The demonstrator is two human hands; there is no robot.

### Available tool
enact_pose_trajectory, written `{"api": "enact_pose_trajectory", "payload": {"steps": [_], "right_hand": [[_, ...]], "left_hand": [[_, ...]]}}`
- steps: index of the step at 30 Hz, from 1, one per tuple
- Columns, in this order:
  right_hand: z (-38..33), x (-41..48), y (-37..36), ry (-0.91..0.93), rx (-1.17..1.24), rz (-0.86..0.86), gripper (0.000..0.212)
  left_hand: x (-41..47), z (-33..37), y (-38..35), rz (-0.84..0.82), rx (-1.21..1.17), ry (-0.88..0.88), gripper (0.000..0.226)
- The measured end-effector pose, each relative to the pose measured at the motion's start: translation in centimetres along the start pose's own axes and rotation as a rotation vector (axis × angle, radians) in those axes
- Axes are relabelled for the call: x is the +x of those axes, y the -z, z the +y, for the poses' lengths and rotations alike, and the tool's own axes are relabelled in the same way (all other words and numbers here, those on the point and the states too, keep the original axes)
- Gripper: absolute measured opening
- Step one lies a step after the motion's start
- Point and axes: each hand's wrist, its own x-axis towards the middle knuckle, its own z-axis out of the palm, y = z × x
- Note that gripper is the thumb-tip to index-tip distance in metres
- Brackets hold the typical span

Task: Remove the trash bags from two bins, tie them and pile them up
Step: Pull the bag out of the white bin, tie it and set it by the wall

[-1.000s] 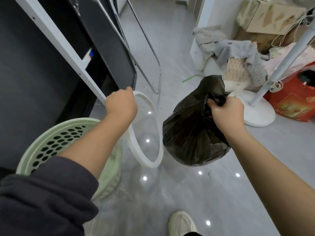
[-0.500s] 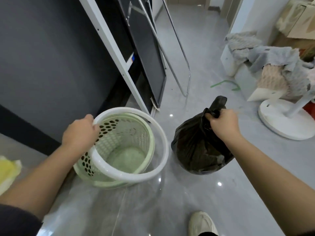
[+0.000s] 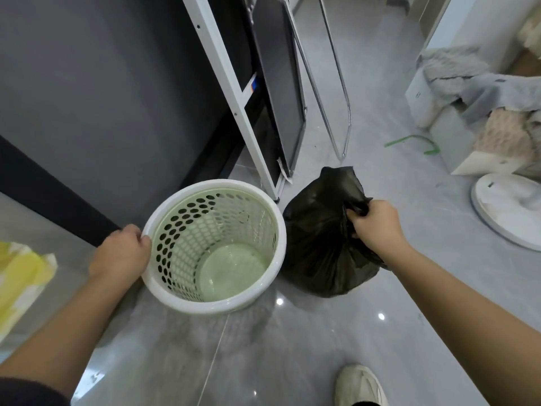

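A pale green perforated bin (image 3: 187,230) with a white rim ring stands upright on the grey floor, with no bag inside. My left hand (image 3: 123,253) grips the white rim at its left side. Right beside the bin sits a full black trash bag (image 3: 316,244), resting on the floor. My right hand (image 3: 374,227) is closed around the bag's gathered neck, and the loose top sticks up behind it.
A white frame (image 3: 234,95) and a dark panel (image 3: 281,83) lean against the dark wall behind the bin, with a chrome tube rack (image 3: 342,106) beside them. A white fan base (image 3: 509,212) and heaped cloths (image 3: 474,86) lie at right. A yellow bag (image 3: 20,279) lies at left. My shoe (image 3: 360,385) is below.
My left hand has brought the white rim ring down onto the green bin and the bin now stands upright. My right hand has lowered the black bag onto the floor beside it.
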Motion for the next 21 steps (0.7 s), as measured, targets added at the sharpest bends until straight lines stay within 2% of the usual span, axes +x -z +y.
{"api": "enact_pose_trajectory", "payload": {"steps": [2,4,6,8,9,12,14,16,18,21], "right_hand": [[0.0,-0.1,-0.4,-0.002,-0.001,-0.009,0.023],[-0.1,-0.2,-0.8,-0.004,-0.003,-0.026,0.022],[-0.1,-0.2,-1.2,0.003,-0.017,-0.046,0.022],[0.0,-0.3,-1.6,0.006,-0.032,-0.060,0.023],[0.1,-0.3,-1.7,0.002,-0.035,-0.062,0.022],[0.4,-0.3,-1.9,-0.022,-0.029,-0.060,0.020],[0.6,-0.2,-1.9,-0.026,-0.034,-0.054,0.020],[0.8,-0.3,-2.0,-0.024,-0.036,-0.049,0.019],[1.0,-0.3,-2.0,-0.018,-0.036,-0.043,0.019],[1.4,-0.3,-2.0,-0.005,-0.053,-0.031,0.021]], "left_hand": [[0.1,0.0,0.1,-0.099,-0.192,0.060,0.030],[0.1,0.2,0.1,-0.211,-0.497,0.220,0.025],[0.1,0.1,0.1,-0.242,-0.694,0.339,0.022],[0.4,0.0,-0.1,-0.209,-0.678,0.357,0.026],[0.7,0.1,-0.1,-0.173,-0.570,0.334,0.031],[0.4,2.0,0.3,-0.052,-0.199,0.125,0.059],[-1.1,5.1,0.5,-0.017,-0.218,-0.156,0.066],[-3.3,9.4,0.1,-0.074,-0.233,-0.430,0.070],[-4.7,13.7,-1.5,-0.151,-0.143,-0.620,0.074],[-5.1,17.9,-4.1,-0.196,0.027,-0.731,0.081]]}}
